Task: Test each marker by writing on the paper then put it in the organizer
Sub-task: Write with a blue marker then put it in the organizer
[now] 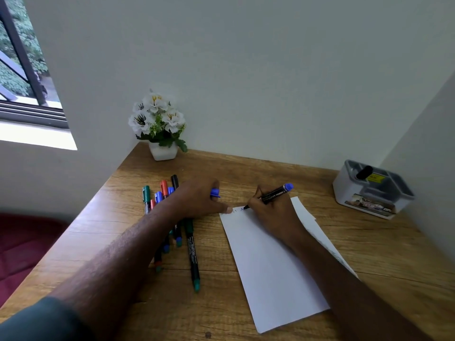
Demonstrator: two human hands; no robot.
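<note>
A wooden desk fills a white-walled corner, window far left. A flower pot stands at the far edge, and the grey organizer far right holds one marker. The right hand grips a blue marker, tip on the paper. The left hand pins the paper's corner, fingers closed around a blue cap, over a marker pile of about eight.

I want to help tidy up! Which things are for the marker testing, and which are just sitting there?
For the job: blue marker in the right hand, blue cap in the left hand, paper, marker pile, organizer.
Just sitting there: flower pot.
</note>
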